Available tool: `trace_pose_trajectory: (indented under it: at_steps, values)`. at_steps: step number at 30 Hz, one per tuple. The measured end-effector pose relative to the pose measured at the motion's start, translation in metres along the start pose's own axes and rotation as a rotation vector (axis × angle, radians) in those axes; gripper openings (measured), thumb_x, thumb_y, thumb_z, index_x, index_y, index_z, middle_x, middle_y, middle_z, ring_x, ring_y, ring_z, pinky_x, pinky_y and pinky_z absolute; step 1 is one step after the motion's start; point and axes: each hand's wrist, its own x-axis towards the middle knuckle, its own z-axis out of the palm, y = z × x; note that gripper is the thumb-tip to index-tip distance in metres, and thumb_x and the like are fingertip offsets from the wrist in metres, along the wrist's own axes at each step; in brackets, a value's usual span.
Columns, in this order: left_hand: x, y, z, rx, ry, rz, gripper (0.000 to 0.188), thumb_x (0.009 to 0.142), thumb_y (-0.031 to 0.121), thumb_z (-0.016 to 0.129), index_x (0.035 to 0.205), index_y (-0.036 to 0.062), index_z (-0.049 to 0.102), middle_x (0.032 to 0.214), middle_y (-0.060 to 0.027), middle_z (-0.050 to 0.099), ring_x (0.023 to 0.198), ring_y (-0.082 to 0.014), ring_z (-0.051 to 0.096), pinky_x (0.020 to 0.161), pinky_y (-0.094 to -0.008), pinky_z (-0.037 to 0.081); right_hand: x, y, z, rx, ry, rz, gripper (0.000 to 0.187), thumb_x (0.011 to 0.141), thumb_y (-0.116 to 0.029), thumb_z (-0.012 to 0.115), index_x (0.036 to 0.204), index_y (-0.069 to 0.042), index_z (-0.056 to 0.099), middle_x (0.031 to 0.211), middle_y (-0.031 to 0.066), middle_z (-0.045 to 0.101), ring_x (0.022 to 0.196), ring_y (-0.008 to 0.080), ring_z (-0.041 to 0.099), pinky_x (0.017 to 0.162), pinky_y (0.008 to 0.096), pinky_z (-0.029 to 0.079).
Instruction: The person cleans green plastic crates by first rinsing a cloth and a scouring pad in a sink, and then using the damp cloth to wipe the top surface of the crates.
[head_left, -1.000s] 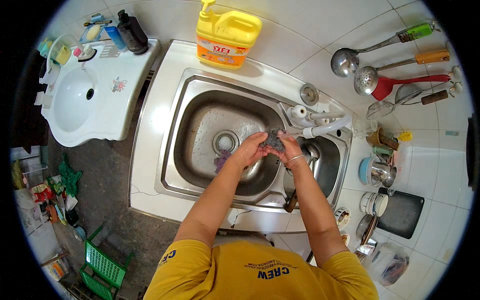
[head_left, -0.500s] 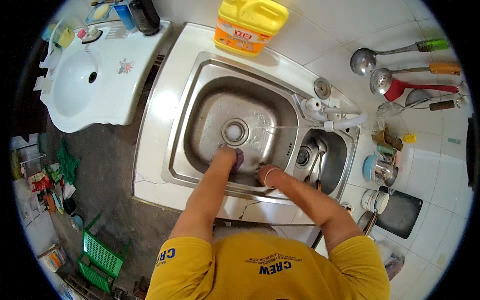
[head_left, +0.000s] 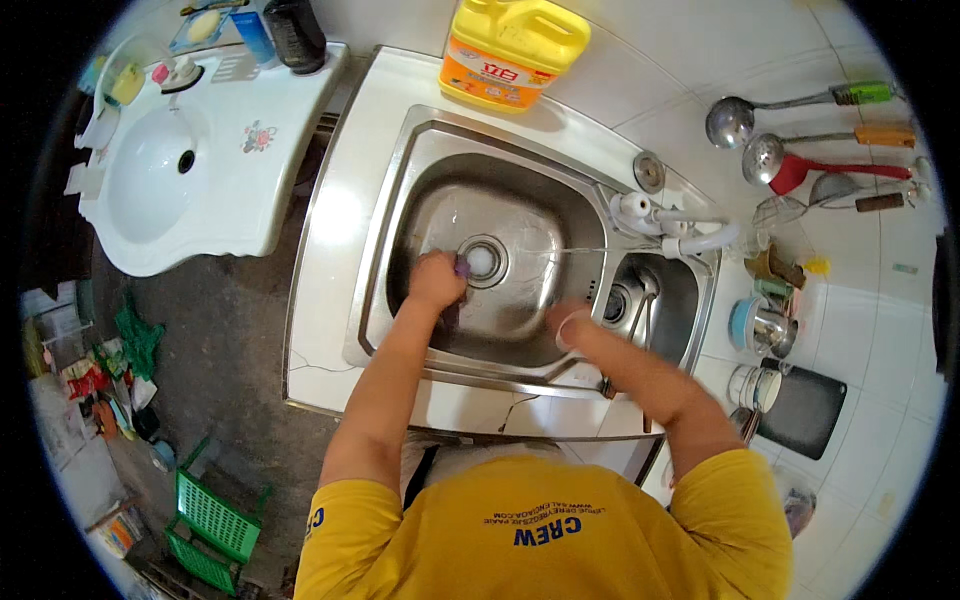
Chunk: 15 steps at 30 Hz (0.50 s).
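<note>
Near the centre of the frame, the left hand grasps a bit of purple cloth over the large basin, just left of the drain. Right of centre, the right hand is blurred near the basin's lower right side; whether it grips anything, I cannot tell. From the white faucet a thin stream runs leftward. A yellow jug stands on the counter at the top of the frame
</note>
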Motion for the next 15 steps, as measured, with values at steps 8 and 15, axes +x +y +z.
trace_pose_trajectory:
  at_steps: [8,15]
  values:
    - [0.000,-0.014,0.037,0.096,0.005,0.011,0.035,0.076,0.012,0.052,0.110,0.0057,0.051,0.110,-0.0185,0.056,0.100,-0.0318,0.056,0.081,-0.0429,0.046,-0.035,0.022,-0.016,0.169,0.197,0.098,0.024,0.079,-0.018,0.052,0.097,-0.005,0.063,0.100,0.0159,0.061,0.100,0.0322,0.055,0.083,0.0388,0.046]
    - [-0.004,0.004,0.032,0.405,-0.531,-0.021,0.029,0.079,0.018,0.052,0.103,0.0054,0.059,0.103,-0.0150,0.062,0.097,-0.0283,0.060,0.078,-0.0413,0.048,0.037,0.000,-0.001,0.187,0.017,0.134,0.023,0.077,-0.010,0.054,0.098,-0.005,0.065,0.112,0.0138,0.057,0.104,0.0280,0.055,0.083,0.0356,0.048]
